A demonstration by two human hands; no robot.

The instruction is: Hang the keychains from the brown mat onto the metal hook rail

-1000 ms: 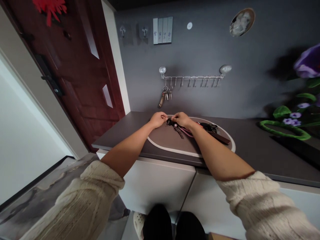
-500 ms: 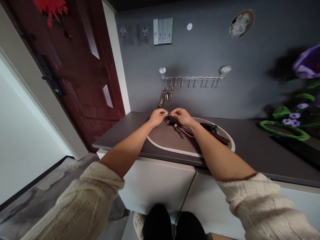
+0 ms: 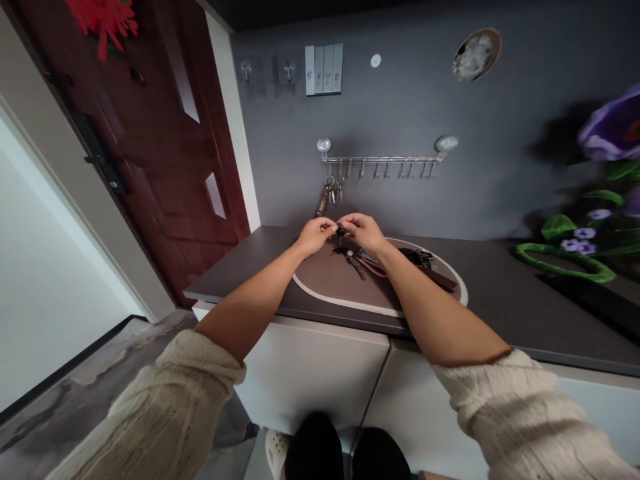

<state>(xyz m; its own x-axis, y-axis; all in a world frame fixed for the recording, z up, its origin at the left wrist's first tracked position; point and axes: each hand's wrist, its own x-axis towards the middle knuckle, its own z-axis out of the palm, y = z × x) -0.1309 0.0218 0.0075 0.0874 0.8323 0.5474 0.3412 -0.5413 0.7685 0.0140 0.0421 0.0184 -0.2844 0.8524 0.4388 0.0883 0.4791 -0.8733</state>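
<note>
My left hand (image 3: 317, 236) and my right hand (image 3: 364, 232) meet over the oval mat, both with fingers pinched. Between the fingertips is a small key ring (image 3: 341, 231) with a black part and a metal piece below it; the fingers hide much of it. Below on the brown oval mat (image 3: 330, 283) with a pale rim lies a bunch of keys (image 3: 354, 262). Beside it is a pink strap (image 3: 373, 268), partly behind my right wrist. Farther right, past my right forearm, sit more dark keys and holders (image 3: 425, 258).
A clear hook rail (image 3: 385, 160) is fixed to the grey wall, with two key sets (image 3: 331, 190) hanging at its left end. Purple artificial flowers (image 3: 583, 240) stand on the right of the counter (image 3: 500, 293). A dark red door (image 3: 165, 167) is at left.
The held key ring has turned between my fingertips, and its black part now shows there. My hands stay almost in place. The view has tilted slightly upward.
</note>
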